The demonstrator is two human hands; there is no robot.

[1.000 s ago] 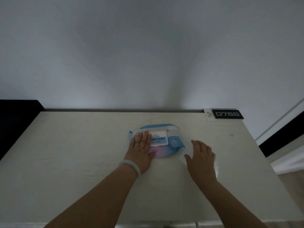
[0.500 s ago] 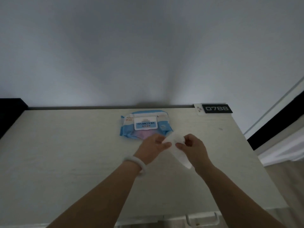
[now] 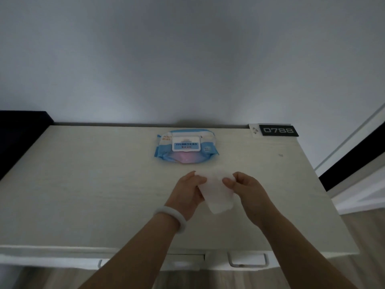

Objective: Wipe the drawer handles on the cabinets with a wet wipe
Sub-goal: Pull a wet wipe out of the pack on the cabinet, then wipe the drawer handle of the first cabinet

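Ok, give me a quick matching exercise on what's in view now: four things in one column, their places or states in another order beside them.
Things:
1. wet wipe
2. wipe pack
3. number plate
4. drawer handle

Places or states:
A. below the front edge of the cabinet top
B. pinched between the left hand and the right hand
C. back right corner of the top
D. lying flat near the wall, lid closed

Pairs: 1-B, 2-D, 3-C, 4-A
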